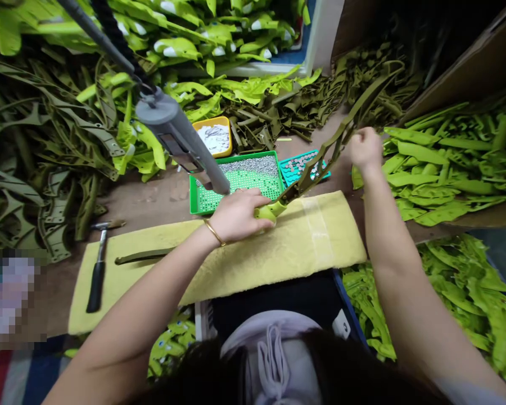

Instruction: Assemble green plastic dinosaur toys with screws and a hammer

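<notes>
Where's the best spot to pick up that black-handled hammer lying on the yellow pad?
Take the black grip of the hammer from above, using the left hand. The hammer lies flat on the yellow felt pad, with its metal head past the far edge, so the long grip is exposed and easy to wrap.

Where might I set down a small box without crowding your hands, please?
Bare brown surface shows between the olive strap pile and the green mesh tray, above the yellow pad. It is crowded at the left hand, and where the right hand grips the olive strap.
</notes>
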The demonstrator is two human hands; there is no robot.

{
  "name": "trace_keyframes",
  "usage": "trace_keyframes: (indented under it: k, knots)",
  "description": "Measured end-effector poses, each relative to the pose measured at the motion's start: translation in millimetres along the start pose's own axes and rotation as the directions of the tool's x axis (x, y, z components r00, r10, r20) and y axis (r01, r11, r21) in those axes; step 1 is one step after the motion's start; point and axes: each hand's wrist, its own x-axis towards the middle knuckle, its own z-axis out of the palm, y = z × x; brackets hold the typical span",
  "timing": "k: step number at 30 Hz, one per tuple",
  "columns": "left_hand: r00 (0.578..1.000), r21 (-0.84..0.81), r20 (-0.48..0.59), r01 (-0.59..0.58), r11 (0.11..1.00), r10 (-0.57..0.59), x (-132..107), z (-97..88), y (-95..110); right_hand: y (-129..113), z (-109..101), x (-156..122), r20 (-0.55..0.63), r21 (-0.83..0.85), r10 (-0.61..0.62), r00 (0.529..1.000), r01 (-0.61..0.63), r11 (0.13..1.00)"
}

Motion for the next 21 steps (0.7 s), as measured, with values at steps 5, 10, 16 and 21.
trace_keyframes:
  k: [5, 10, 16, 21]
  knots:
    - [0.999, -0.034, 0.042, 0.024, 0.999, -0.023, 9, -3.0, -2, -23, -48, -75, 0.034, 0.592, 0.178, 0.983, -0.163, 0.789]
    - [0.997, 0.026, 0.057, 0.043, 0.999, -0.044, 12, -3.7, 0, -74, -25, -151, 0.602, 0.492, 0.01, 0.799, -0.381, 0.783]
    - [0.998, 0.048, 0.046, 0.048, 0.998, -0.05, 9, -2.9, 5, -104, 3, -163, 0.44, 0.187, -0.245, 0.864, 0.179, 0.966]
    - [0.997, 0.063, 0.054, 0.058, 0.996, -0.061, 10, -4.9, 9, -109, 6, -166, 0.423, 0.061, -0.254, 0.87, 0.253, 0.966]
